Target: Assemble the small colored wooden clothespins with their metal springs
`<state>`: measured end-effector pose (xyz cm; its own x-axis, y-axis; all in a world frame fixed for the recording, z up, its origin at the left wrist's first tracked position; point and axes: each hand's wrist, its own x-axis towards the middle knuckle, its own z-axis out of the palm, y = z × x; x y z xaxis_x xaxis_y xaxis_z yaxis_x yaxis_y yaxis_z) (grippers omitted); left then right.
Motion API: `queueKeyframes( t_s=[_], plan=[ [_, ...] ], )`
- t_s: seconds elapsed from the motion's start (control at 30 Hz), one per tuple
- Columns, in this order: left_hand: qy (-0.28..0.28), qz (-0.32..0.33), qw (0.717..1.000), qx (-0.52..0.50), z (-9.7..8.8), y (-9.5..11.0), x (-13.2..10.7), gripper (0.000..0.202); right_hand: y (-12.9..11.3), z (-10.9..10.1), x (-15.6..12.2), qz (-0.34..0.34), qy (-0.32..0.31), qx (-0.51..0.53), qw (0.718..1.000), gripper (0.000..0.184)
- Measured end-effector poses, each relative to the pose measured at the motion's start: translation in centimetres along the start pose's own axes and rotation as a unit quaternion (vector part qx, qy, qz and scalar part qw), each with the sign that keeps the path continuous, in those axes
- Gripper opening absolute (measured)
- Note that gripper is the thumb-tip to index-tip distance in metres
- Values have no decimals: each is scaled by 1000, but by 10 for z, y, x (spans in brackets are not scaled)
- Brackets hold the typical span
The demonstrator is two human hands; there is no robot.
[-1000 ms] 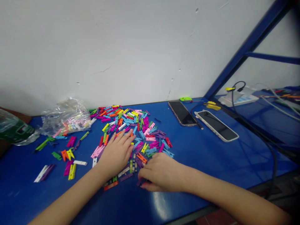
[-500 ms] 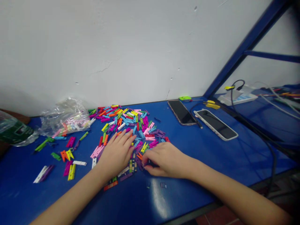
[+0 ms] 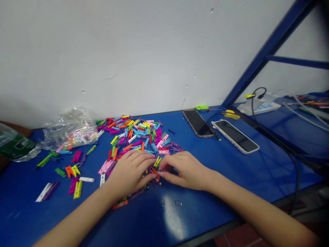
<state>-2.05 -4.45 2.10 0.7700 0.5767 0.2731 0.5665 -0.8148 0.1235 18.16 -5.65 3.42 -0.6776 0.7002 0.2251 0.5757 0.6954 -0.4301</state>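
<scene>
A heap of small coloured clothespins lies on the blue table by the white wall. My left hand rests on the near edge of the heap, fingers together and pointing right, thumb pressed in under them. My right hand lies just beside it with its fingers curled in a pinch. The fingertips of both hands meet over an orange and a yellow clothespin. What each pinch holds is too small to make out. Two tiny metal clips lie on the table in front of the hands.
A clear plastic bag with more pins and a green bottle sit at the left, loose pins scattered near them. Two phones lie at the right with cables, beside a blue frame post.
My right hand has moved up from the table's near side into the heap's edge. My left hand's fingers have turned right to meet it. Two small metal clips now lie bare where the right hand was.
</scene>
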Motion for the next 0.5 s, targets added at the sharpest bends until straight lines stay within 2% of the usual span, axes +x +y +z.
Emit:
queueKeyframes(
  t_s=[0.17, 0.2, 0.23, 0.3, 0.37, 0.43, 0.5],
  plan=[
    [4, -14, 1000, -21, 6, -2, 0, 21, 1, -10, 1, 8, 45, 91, 995, 9],
    [6, -17, 1000, -25, 7, -3, 0, 21, 0, -13, 0, 19, 33, 124, 992, 7],
    [8, -22, 999, -27, 7, -3, 0, 21, 0, -17, 0, 29, 4, 157, 987, 6],
    [11, -28, 999, -29, 8, -3, -1, 21, 0, -23, -2, 30, -119, 218, 968, 8],
    [13, -28, 999, -28, 9, -4, -1, 21, 2, -27, -4, 10, -222, 233, 947, 13],
    [14, -26, 999, -29, 10, -4, -2, 21, 4, -28, -5, -14, -266, 203, 942, 17],
    [14, -28, 999, -32, 10, -4, -2, 21, 5, -27, -7, -31, -281, 157, 946, 20]
  ],
)
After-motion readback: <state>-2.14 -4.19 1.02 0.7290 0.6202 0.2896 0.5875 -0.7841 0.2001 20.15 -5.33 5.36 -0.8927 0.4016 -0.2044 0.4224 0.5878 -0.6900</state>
